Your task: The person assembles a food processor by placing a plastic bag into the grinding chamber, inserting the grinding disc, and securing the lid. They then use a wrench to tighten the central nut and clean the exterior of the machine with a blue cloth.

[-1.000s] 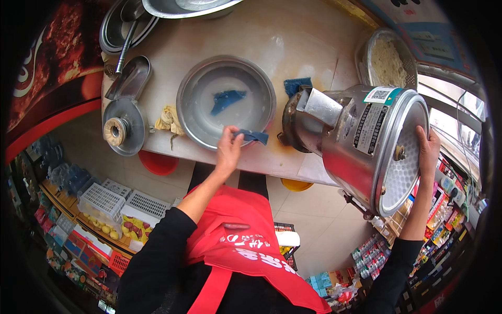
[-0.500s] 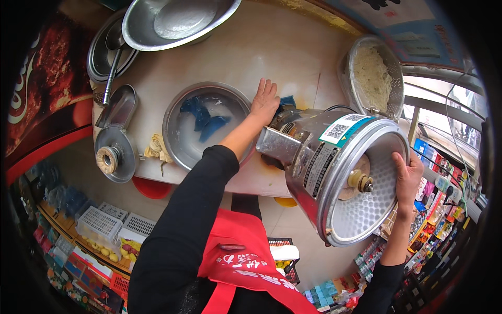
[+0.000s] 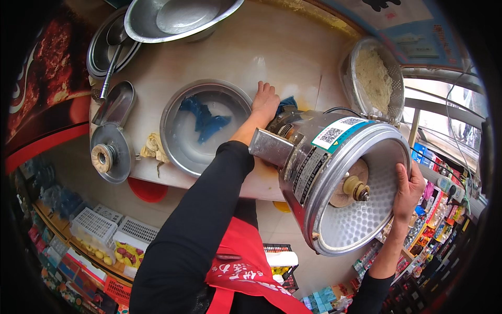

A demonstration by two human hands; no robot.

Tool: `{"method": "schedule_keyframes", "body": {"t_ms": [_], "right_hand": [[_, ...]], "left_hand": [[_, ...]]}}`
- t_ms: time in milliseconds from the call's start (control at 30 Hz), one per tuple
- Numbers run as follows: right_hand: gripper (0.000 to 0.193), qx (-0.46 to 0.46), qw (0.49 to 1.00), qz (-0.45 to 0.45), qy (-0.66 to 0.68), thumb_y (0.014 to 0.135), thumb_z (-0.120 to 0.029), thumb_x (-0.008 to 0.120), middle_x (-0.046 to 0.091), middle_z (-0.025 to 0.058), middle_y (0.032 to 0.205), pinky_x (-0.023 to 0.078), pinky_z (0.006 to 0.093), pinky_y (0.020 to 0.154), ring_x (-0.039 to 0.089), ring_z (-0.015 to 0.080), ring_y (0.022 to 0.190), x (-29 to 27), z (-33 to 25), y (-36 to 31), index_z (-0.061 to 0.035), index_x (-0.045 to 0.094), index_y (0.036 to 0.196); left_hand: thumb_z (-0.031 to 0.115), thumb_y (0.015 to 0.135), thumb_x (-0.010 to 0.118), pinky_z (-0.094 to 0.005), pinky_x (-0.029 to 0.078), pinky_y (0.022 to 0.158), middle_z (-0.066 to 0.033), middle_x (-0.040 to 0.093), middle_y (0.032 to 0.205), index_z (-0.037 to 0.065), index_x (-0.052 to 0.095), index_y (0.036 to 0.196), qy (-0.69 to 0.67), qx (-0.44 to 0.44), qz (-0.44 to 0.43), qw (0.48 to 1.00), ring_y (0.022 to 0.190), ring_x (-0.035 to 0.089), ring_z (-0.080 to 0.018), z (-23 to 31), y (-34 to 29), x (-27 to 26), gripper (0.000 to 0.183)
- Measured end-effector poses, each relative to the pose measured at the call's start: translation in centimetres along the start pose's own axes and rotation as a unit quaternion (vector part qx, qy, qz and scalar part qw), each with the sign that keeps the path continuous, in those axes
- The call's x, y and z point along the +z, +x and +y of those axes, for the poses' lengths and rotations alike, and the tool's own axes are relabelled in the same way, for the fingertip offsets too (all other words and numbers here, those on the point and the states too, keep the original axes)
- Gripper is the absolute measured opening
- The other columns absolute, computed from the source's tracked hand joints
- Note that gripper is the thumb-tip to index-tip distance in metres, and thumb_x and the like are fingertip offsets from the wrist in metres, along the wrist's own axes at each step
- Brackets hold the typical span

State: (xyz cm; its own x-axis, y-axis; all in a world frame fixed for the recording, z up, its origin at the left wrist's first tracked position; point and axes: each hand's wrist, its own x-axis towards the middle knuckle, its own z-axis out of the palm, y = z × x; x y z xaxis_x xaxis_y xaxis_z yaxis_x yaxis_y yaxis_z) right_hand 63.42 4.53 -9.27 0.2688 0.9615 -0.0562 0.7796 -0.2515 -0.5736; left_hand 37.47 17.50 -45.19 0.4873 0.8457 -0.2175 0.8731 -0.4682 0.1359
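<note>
A large metal grinding machine (image 3: 306, 180) lies tilted at the counter's edge, its round mouth facing me and out past the edge. My right hand (image 3: 409, 191) grips the right side of its rim, thumb inside the dimpled bowl and fingers behind. Above the machine's square spout (image 3: 271, 146), my left hand (image 3: 265, 100) is beside the machine's far end, fingers a little bent and apart, with nothing visible in them. Next to it a blue cloth (image 3: 286, 103) shows partly behind the machine. A metal basin (image 3: 172, 149) of cloudy water with blue cloth (image 3: 205, 119) in it stands left of my forearm.
Left on the counter (image 3: 293, 42) are a metal scoop (image 3: 116, 107), a round metal lid (image 3: 119, 157), a crumpled pale cloth (image 3: 153, 146) and a ladle (image 3: 111, 73). Basins (image 3: 183, 21) stand at the far left; a perforated colander (image 3: 374, 78) holding pale pulp is at the far right.
The machine has tilted slightly, its mouth moving a little down and left and facing me more. My left hand's fingers have bent inward. My right hand keeps its grip on the rim.
</note>
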Motion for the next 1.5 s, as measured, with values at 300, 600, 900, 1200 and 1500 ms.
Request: {"method": "schedule_keyframes", "body": {"t_ms": [300, 600, 900, 1200, 1500], "right_hand": [[0.037, -0.004, 0.999, 0.038, -0.011, 0.098, -0.026, 0.067, 0.071, 0.0033, 0.095, 0.047, 0.0259, 0.082, 0.058, 0.0084, 0.086, -0.4, 1.4, -2.4, 0.0018, 0.067, 0.122], [0.031, 0.008, 0.999, 0.024, -0.037, 0.099, -0.025, 0.066, 0.068, 0.0027, 0.089, 0.046, 0.0255, 0.078, 0.055, 0.0088, 0.082, -0.5, 1.5, -0.5, 0.0001, 0.069, 0.116], [0.033, 0.009, 0.999, 0.001, 0.031, 0.1, -0.023, 0.065, 0.068, 0.0025, 0.103, 0.046, 0.0249, 0.087, 0.058, 0.0087, 0.093, -0.7, 2.8, -0.3, 0.0023, 0.067, 0.12], [0.036, 0.047, 0.982, 0.014, 0.184, 0.102, -0.025, 0.062, 0.068, 0.0015, 0.109, 0.045, 0.0219, 0.087, 0.058, 0.0059, 0.096, -0.6, 5.6, -1.5, 0.0022, 0.064, 0.126], [0.042, 0.261, 0.81, 0.251, 0.462, 0.105, -0.033, 0.041, 0.066, 0.005, 0.106, 0.054, 0.0254, 0.068, 0.066, 0.0169, 0.084, 4.3, 7.6, -8.8, -0.0026, 0.054, 0.131]], "left_hand": [[0.013, 0.074, 0.069, -0.0465, 0.03, 0.106, -0.0068, 0.067, 0.087, 0.011, 0.07, 0.081, -0.146, 0.041, 0.137, 0.979, 0.106, 0.055, -0.0265, -1.3, -2.9, -2.6, 0.008], [0.018, 0.077, 0.076, -0.0506, 0.031, 0.098, -0.0039, 0.063, 0.102, 0.016, 0.066, 0.096, -0.2, -0.14, 0.165, 0.956, 0.108, 0.053, -0.0257, -9.2, -15.3, -4.9, 0.022], [0.057, 0.077, 0.073, -0.0671, 0.003, 0.117, -0.012, 0.034, 0.158, 0.034, 0.049, 0.147, -0.046, -0.067, -0.047, 0.996, 0.153, 0.013, -0.0384, -12.2, -21.5, 1.2, 0.077], [0.039, 0.086, 0.069, -0.059, 0.008, 0.119, -0.0184, 0.029, 0.159, 0.016, 0.061, 0.136, -0.326, -0.073, 0.05, 0.941, 0.15, 0.011, -0.0445, -7.8, -15.4, 0.3, 0.055], [0.018, 0.084, 0.066, -0.0634, 0.017, 0.115, -0.0165, 0.035, 0.154, 0.006, 0.056, 0.137, -0.151, -0.174, -0.042, 0.972, 0.139, 0.028, -0.0439, -8.4, -20.3, 0.7, 0.055]]}}
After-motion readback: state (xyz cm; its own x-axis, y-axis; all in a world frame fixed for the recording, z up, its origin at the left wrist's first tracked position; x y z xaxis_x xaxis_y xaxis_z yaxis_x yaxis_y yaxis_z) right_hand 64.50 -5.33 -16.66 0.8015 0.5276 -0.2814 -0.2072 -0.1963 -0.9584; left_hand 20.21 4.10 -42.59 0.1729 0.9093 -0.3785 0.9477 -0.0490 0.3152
